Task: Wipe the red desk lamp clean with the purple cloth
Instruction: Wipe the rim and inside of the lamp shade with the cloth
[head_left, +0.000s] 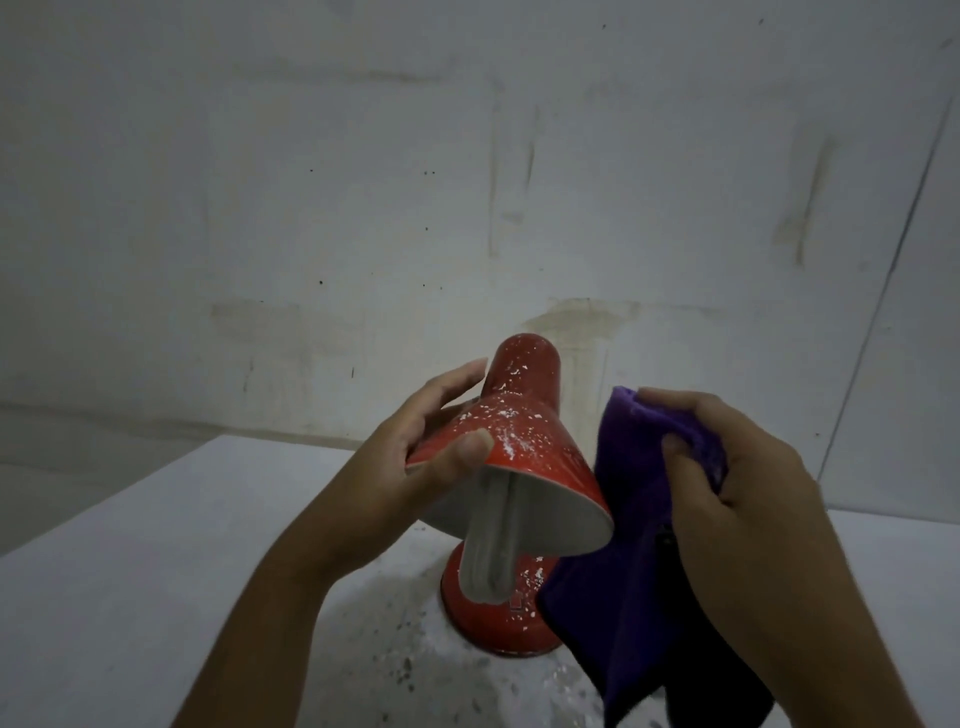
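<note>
The red desk lamp (524, 431) stands on a pale table (130, 545), its cone shade speckled with white flecks and tilted toward me. A grey bulb pokes out of the white inside of the shade. Its round red base (488, 623) sits below. My left hand (431, 447) grips the shade's left rim, thumb on the outside edge. My right hand (727, 467) holds the purple cloth (623, 571) bunched at the top, just right of the shade. The cloth hangs down and covers the right part of the base.
White powder and dark specks (405, 660) lie on the table around the base. A stained pale wall (467, 182) rises close behind the lamp. The table's far edge (234, 441) runs behind my left hand.
</note>
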